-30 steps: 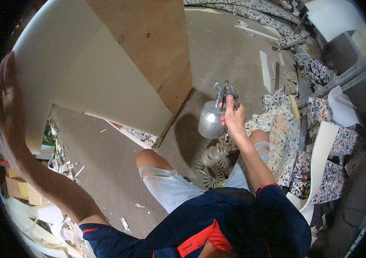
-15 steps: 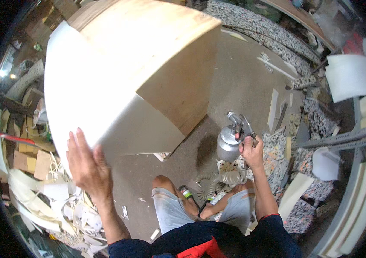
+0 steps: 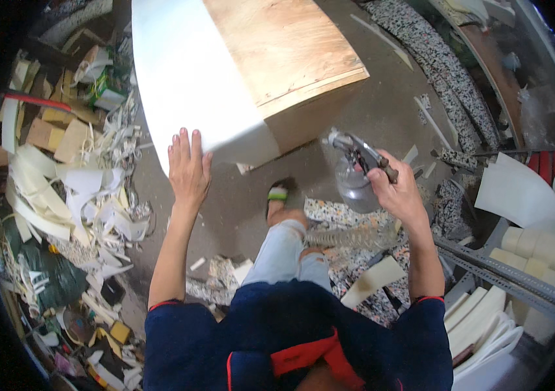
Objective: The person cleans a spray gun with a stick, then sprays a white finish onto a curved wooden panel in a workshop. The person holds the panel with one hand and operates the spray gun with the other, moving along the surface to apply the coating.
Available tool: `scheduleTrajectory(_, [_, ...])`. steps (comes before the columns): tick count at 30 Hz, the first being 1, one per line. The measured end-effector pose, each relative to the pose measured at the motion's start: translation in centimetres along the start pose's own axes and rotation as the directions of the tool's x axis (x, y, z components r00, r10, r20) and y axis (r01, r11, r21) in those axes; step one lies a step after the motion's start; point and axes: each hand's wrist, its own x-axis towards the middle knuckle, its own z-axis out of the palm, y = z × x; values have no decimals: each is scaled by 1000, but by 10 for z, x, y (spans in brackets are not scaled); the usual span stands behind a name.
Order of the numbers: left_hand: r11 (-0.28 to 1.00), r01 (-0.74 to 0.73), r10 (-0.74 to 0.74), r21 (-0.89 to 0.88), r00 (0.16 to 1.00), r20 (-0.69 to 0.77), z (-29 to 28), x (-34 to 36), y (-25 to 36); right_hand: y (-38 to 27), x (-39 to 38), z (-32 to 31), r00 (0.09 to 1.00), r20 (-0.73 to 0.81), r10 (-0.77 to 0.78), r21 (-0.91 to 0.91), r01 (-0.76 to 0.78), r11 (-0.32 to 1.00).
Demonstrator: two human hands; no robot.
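Note:
My left hand [image 3: 188,171] lies flat with straight fingers on the near left corner of a smooth white sheet [image 3: 189,72]. That sheet covers the left part of a large plywood block [image 3: 284,49] and folds down over its near side. Bare wood shows on the right part of the top. In my right hand [image 3: 398,186] is a spray gun [image 3: 354,190] with a silvery cup under it, its nozzle pointing toward the block's near side, apart from it. My fingers wrap round its handle. A pale coiled hose [image 3: 349,238] hangs below the gun.
White foam offcuts [image 3: 82,189] pile up along the left. Speckled foam pieces [image 3: 336,212] lie on the floor by my legs, and long speckled strips [image 3: 434,72] at the far right. A perforated metal rail [image 3: 505,274] and foam rolls [image 3: 541,254] stand at the right.
My view has shifted, and the block now appears farther ahead. One foot now stands forward. The spray gun is nearer the block's near side. My left hand still rests on the white sheet.

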Motion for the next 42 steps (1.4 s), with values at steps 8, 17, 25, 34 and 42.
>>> scheduleTrajectory(8, [988,140,-132,-59,984,124,-11,4,11,-13,64,4,986,165,13,61,-23,998])
scheduleTrajectory(17, [938,345,-344,39,907,245,-18,17,40,-2,136,-103,971,233,48,46,-60,997])
scheduleTrajectory(25, [803,588,-591,96,766,253,-18,45,80,36,204,-219,898,410,-161,1,176,984])
scheduleTrajectory(34, [395,916,-918,-67,390,-77,40,-11,306,102,287,-286,609,676,-414,201,389,899])
scheduleTrajectory(42, [-278,952,-691,130,-292,661,72,-95,648,91,331,-298,393,814,-429,259,416,872])
